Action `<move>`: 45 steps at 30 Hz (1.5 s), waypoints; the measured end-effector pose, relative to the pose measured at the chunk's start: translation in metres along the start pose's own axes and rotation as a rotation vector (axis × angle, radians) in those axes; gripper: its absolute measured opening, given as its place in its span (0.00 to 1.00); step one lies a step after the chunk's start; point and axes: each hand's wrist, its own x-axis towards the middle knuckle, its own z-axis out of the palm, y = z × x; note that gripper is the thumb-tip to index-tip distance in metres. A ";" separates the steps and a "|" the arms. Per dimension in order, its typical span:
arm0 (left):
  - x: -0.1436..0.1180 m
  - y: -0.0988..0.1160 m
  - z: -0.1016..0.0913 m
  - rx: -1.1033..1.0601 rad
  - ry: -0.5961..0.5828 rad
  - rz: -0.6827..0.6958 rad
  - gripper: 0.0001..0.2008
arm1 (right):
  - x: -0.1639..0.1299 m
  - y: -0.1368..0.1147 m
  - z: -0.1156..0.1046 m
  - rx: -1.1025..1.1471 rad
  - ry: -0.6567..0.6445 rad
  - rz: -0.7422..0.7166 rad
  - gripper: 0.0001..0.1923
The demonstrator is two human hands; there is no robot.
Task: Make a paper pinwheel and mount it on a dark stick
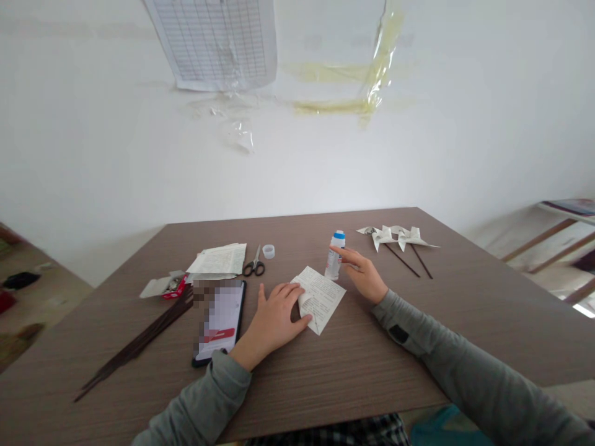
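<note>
My left hand (279, 314) lies on a square of printed paper (324, 301), thumb and fingers spread. Beside its fingertips, one corner of the sheet curls up toward the middle. Just behind the paper, a clear bottle with a blue cap (333, 260), which looks like a glue bottle, stands upright. My right hand (365, 275) is at the bottle's right side, with one finger across its front. The far side of that grip is hidden.
Two paper pinwheels on brown sticks (402, 238) lie at right. Toward the left are scissors (254, 266), a small clear ring (268, 251), stacked printed paper (218, 260), a red box of small metal pieces (174, 285), a bundle of dark sticks (139, 337) and a phone (223, 316).
</note>
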 end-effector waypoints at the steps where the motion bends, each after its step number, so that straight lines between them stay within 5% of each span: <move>1: 0.000 0.000 -0.001 0.000 -0.002 -0.002 0.30 | 0.000 0.001 0.000 -0.020 0.006 0.002 0.29; 30: -0.007 -0.013 -0.002 0.019 0.041 0.010 0.28 | 0.025 0.009 0.011 -0.470 -0.089 -0.170 0.26; 45: -0.013 -0.038 -0.010 0.073 0.031 -0.057 0.29 | 0.092 -0.009 0.068 -0.422 -0.249 -0.236 0.26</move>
